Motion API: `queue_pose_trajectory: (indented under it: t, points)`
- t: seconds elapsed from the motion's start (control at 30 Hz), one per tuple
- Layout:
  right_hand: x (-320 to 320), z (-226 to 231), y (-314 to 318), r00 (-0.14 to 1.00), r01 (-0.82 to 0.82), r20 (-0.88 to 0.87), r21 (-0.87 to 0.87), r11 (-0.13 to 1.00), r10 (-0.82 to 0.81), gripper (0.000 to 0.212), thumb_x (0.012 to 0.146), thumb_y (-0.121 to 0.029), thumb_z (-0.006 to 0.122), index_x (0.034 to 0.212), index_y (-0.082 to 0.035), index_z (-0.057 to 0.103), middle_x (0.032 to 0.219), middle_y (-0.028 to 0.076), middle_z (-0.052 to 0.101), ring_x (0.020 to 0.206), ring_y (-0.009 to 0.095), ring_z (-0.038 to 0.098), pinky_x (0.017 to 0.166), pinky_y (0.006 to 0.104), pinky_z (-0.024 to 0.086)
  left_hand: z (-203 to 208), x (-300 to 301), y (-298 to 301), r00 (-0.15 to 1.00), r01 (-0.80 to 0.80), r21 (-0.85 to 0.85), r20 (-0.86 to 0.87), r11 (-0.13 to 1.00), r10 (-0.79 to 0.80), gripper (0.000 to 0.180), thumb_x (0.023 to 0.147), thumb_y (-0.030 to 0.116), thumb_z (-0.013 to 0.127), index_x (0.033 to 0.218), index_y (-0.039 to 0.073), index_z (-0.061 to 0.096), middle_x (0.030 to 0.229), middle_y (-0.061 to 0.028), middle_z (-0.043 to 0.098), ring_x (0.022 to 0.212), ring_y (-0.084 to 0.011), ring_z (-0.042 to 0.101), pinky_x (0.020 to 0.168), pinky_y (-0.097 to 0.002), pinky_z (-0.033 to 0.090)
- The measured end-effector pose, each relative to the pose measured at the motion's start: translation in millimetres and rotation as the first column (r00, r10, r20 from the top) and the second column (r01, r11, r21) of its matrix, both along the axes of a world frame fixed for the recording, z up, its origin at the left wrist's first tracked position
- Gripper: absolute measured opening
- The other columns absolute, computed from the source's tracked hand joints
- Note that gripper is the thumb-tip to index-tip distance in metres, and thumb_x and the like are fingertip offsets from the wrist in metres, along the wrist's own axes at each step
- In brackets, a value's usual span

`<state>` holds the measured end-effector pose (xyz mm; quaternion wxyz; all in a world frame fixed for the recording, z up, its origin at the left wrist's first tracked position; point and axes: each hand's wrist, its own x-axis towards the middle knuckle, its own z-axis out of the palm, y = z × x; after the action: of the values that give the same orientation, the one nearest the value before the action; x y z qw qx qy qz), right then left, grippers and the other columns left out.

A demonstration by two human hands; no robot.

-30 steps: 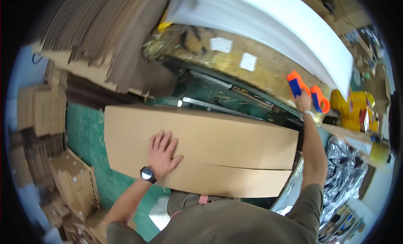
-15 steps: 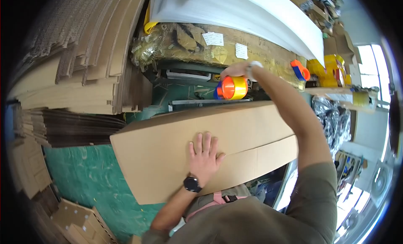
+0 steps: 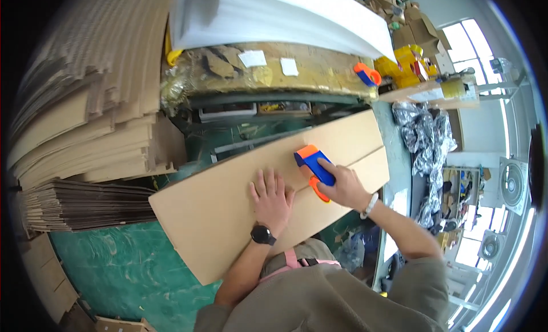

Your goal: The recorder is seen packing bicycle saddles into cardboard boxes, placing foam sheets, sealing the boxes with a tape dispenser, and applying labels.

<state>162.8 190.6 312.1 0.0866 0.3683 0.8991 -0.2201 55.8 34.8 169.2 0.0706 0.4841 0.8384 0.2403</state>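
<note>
A long brown cardboard box (image 3: 217, 218) lies in front of me, its flap seam running lengthwise along the top. My left hand (image 3: 272, 203) rests flat on the box with its fingers spread, left of the seam's middle. In my right hand (image 3: 345, 186) is a blue and orange tape dispenser (image 3: 317, 165), gripped by its blue body. The dispenser is over the top of the box, by the seam; whether its tape touches the cardboard I cannot tell.
Stacked cardboard sheets (image 3: 97, 126) rise at the left. Beyond the box stands a tape-covered workbench (image 3: 222, 75) carrying white foam sheet (image 3: 279, 18) and a second tape dispenser (image 3: 367, 74). Silvery plastic wrapping (image 3: 425, 143) lies at the right.
My right hand has brought the tape dispenser back from beyond the box's far edge to above the seam. My left hand stays flat on the box, which appears slightly turned in view.
</note>
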Motion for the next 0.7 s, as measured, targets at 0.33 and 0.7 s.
queue_pose_trajectory:
  t: [0.33, 0.7]
  points:
    - [168.6, -25.1, -136.1, 0.936, 0.25, 0.291, -0.15, 0.957, -0.199, 0.059, 0.076, -0.045, 0.073, 0.125, -0.014, 0.064, 0.079, 0.025, 0.063, 0.074, 0.044, 0.067, 0.068, 0.0504, 0.055, 15.9, -6.9, 3.5, 0.999, 0.007, -0.05, -0.045, 0.999, -0.009, 0.061, 0.092, 0.044, 0.059, 0.139, 0.007, 0.049, 0.152, -0.0169, 0.039, 0.145, -0.0395, 0.029, 0.115, -0.0612, 0.018]
    - [99.8, 64.9, -46.0, 0.94, -0.157, 0.213, -0.426, 0.891, 0.268, 0.054, 0.071, -0.036, 0.074, 0.12, -0.015, 0.069, 0.078, 0.019, 0.064, 0.073, 0.037, 0.066, 0.069, 0.0439, 0.055, 51.3, -16.5, -18.2, 0.984, -0.027, 0.176, 0.178, 0.984, -0.005, 0.051, 0.092, 0.04, 0.061, 0.127, 0.002, 0.056, 0.143, -0.0183, 0.048, 0.137, -0.0389, 0.039, 0.111, -0.0565, 0.031]
